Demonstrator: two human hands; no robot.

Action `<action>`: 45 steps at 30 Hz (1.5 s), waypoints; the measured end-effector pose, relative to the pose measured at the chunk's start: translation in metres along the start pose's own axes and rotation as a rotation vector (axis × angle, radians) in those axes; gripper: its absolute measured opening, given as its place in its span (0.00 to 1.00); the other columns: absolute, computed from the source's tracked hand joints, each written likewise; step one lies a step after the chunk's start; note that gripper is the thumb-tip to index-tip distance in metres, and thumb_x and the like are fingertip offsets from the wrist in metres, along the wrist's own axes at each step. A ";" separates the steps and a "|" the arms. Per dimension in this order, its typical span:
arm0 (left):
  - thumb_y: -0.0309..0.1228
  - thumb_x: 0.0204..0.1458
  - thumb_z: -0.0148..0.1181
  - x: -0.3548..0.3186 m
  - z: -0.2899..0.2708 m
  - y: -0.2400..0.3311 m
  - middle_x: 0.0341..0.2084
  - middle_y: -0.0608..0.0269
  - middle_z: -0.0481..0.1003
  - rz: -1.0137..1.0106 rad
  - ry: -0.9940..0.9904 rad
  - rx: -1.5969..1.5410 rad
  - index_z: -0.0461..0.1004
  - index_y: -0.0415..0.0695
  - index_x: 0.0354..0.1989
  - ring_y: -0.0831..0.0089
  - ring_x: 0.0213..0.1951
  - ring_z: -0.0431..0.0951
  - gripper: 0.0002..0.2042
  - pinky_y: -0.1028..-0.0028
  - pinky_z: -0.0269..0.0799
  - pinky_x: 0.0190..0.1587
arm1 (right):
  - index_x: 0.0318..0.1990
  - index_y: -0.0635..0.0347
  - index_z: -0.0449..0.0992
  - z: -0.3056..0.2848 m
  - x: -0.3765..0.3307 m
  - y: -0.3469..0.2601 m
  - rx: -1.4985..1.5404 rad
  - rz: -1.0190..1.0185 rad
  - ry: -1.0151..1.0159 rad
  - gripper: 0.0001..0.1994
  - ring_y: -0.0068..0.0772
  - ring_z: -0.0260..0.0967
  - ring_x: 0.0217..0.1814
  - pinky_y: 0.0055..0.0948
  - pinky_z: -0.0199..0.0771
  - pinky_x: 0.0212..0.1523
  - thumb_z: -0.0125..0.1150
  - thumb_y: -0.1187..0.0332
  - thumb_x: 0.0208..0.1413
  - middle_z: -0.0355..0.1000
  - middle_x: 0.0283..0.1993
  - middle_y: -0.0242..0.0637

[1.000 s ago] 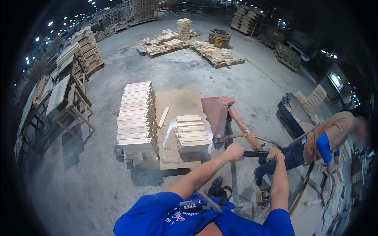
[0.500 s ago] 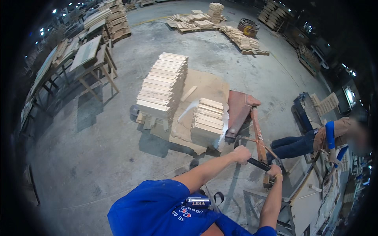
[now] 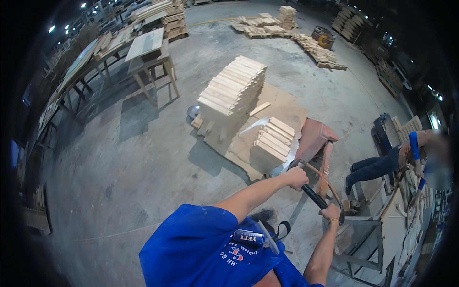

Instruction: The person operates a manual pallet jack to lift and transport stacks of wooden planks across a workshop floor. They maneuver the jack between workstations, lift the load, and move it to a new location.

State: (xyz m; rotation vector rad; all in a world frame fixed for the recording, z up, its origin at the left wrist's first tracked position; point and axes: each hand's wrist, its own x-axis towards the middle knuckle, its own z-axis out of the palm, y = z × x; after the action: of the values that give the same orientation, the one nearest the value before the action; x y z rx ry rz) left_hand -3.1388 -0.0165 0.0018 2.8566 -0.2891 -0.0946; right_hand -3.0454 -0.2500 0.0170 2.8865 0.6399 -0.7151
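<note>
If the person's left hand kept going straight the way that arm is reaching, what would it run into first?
The left hand already grips the black bar of the pallet jack handle. Beyond it along the forearm's line, likely the reddish jack body, or perhaps the short stack of boards beside it; depth is unclear.

Blue short-sleeve shirt w/ white-red print; gold bracelet on right wrist; bare forearms.

a big dim hall with a grey concrete floor, wooden tables at the left, timber stacks far back, ceiling lamps glowing.
</note>
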 end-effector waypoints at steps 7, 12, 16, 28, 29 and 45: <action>0.35 0.31 0.57 -0.166 0.013 0.007 0.18 0.57 0.74 -0.015 -0.015 0.035 0.76 0.49 0.20 0.60 0.26 0.76 0.07 0.65 0.70 0.29 | 0.32 0.56 0.77 0.083 -0.136 -0.098 0.049 -0.039 0.049 0.18 0.47 0.71 0.35 0.38 0.70 0.39 0.62 0.61 0.27 0.73 0.30 0.48; 0.32 0.30 0.56 -0.274 0.033 0.031 0.18 0.57 0.74 -0.011 0.015 0.028 0.76 0.48 0.18 0.61 0.26 0.76 0.05 0.66 0.70 0.29 | 0.30 0.58 0.76 0.144 -0.236 -0.134 0.056 -0.122 0.107 0.16 0.49 0.70 0.34 0.40 0.70 0.37 0.61 0.60 0.29 0.72 0.28 0.50; 0.31 0.29 0.56 -0.347 0.041 0.065 0.17 0.57 0.74 -0.043 -0.028 0.078 0.76 0.48 0.19 0.61 0.25 0.76 0.05 0.65 0.70 0.29 | 0.29 0.58 0.76 0.181 -0.308 -0.150 0.067 -0.151 0.139 0.16 0.50 0.70 0.33 0.41 0.70 0.36 0.60 0.59 0.30 0.72 0.28 0.50; 0.33 0.34 0.56 -0.405 0.070 0.240 0.19 0.55 0.74 -0.146 0.035 0.095 0.76 0.46 0.22 0.59 0.27 0.76 0.07 0.63 0.70 0.30 | 0.27 0.56 0.76 0.215 -0.432 -0.046 0.045 -0.102 0.210 0.12 0.46 0.71 0.31 0.41 0.71 0.32 0.56 0.61 0.36 0.72 0.27 0.46; 0.35 0.35 0.56 -0.397 0.072 0.263 0.18 0.55 0.74 -0.119 0.051 0.027 0.75 0.46 0.21 0.59 0.27 0.76 0.07 0.62 0.70 0.29 | 0.27 0.55 0.76 0.221 -0.436 -0.022 0.030 -0.087 0.205 0.11 0.47 0.71 0.31 0.41 0.71 0.30 0.56 0.61 0.35 0.72 0.26 0.45; 0.41 0.36 0.58 -0.595 0.063 0.405 0.11 0.61 0.70 -0.082 -0.021 0.032 0.70 0.50 0.14 0.61 0.20 0.73 0.10 0.65 0.64 0.28 | 0.36 0.56 0.68 0.271 -0.684 0.003 0.199 -0.559 -0.020 0.18 0.52 0.68 0.28 0.45 0.66 0.28 0.59 0.55 0.40 0.69 0.22 0.48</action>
State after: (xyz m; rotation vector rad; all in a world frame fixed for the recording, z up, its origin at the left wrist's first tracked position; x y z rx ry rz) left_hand -3.8028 -0.2931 0.0728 2.9012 -0.1793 -0.1366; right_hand -3.7075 -0.5614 0.0960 2.8741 1.4816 -0.9051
